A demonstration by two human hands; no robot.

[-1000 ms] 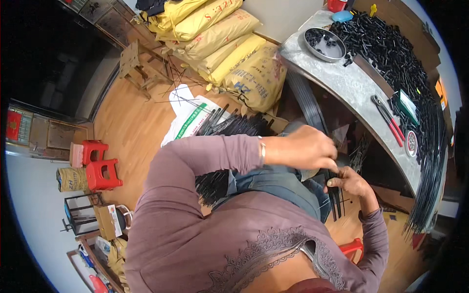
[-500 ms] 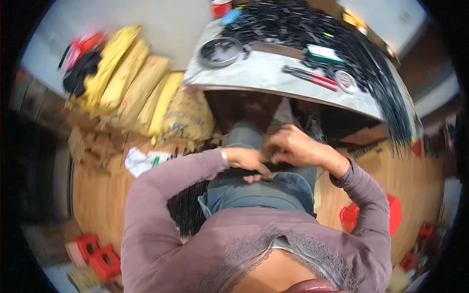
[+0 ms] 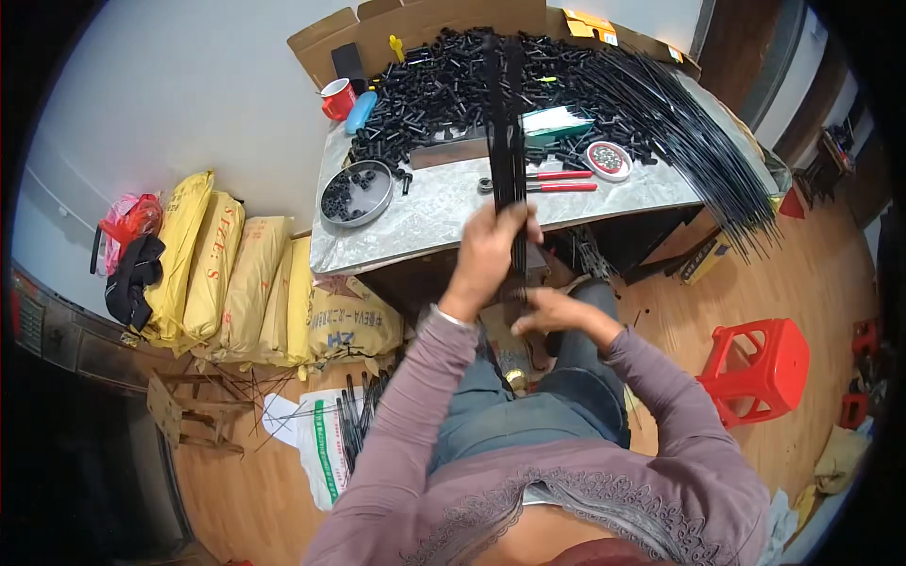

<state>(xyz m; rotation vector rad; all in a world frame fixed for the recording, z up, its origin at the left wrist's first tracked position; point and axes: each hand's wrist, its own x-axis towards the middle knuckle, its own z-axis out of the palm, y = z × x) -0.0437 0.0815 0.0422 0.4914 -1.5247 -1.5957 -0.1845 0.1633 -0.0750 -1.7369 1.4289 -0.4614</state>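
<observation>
Raised in front of the table is my left hand (image 3: 491,247), its fingers wrapped round an upright bundle of thin black rods (image 3: 506,132). The upper part of the bundle passes in front of the table top and is blurred. Just below and to the right, by the lower end of the bundle, is my right hand (image 3: 562,313). Its thumb and fingers look apart, with nothing plainly held; whether the fingertips touch the rods is hard to see.
On the table (image 3: 425,222) lie a heap of short black tubes (image 3: 444,80), more black rods (image 3: 689,137), red-handled pliers (image 3: 562,181), a round metal tray (image 3: 373,203) and a red mug (image 3: 337,99). Yellow sacks (image 3: 212,264) stand left; a red stool (image 3: 764,368) is right.
Both hands were together low over my lap. My left hand has risen toward the table with the bundle upright in it; my right hand is now lower and apart. The head view has shifted.
</observation>
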